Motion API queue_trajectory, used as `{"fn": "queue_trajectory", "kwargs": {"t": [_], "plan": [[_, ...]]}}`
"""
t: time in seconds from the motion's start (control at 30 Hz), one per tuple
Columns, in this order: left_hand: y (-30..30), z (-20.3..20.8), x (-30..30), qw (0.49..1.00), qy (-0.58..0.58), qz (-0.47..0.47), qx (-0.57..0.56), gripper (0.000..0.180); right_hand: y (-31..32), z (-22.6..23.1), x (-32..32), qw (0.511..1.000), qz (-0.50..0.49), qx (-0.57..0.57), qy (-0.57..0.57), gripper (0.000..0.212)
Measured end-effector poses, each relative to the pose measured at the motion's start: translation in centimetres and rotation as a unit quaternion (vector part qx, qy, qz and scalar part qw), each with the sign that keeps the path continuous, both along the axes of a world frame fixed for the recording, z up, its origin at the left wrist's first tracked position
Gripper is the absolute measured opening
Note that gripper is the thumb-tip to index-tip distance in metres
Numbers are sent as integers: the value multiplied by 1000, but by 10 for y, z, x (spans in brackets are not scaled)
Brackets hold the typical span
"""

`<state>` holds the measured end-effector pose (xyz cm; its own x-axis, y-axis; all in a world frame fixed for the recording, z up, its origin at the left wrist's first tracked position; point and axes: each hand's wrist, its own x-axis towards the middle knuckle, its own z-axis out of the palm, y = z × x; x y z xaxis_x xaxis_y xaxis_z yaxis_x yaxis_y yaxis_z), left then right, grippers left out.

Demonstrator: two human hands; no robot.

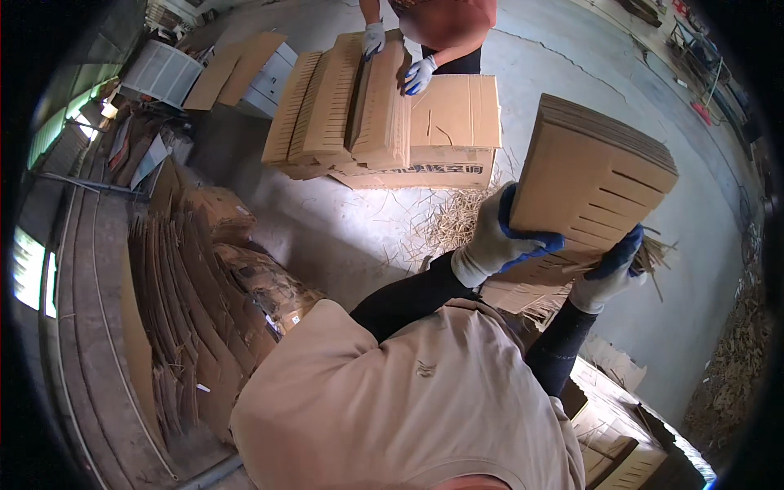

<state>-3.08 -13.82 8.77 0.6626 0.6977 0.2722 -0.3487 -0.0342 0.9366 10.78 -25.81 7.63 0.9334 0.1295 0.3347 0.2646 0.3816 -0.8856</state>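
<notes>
A thick stack of slotted cardboard sheets point(592, 175) is held up tilted in front of me, a row of cut slits showing along its right part. My left hand point(508, 233), in a white glove with blue-coated fingers, grips its lower left edge. At the lower right corner of the stack, my right hand point(611, 273), gloved the same way, is closed around a bunch of thin cardboard strips point(652, 255). Part of its grip is hidden, so whether it also pinches the sheets is unclear. Beneath the stack lies more cardboard point(523, 294).
Across from me a person's gloved hands point(420, 75) rest on slotted cardboard stacks point(327, 106) on a carton point(456, 114). Strip scraps point(453, 224) litter the floor. Upright cardboard sheets point(192, 318) stand at left; a scrap heap point(727, 367) lies at right. An open box point(621, 441) is beside me.
</notes>
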Motion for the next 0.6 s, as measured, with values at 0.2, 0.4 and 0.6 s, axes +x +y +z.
{"fn": "queue_trajectory", "kwargs": {"t": [0.2, 0.4, 0.6], "plan": [[-5, -5, 12, 993, -37, -75, -77, 64, -4, 10, 3, 990, -31, 76, 117, 23], [24, -41, -21, 982, -104, 14, -157, 47, 0, 18, 33, 962, -17, 214, 168, 26], [61, -71, -31, 987, -84, 72, -117, 62, -9, -14, 33, 992, 100, -57, 54, 42]]}}
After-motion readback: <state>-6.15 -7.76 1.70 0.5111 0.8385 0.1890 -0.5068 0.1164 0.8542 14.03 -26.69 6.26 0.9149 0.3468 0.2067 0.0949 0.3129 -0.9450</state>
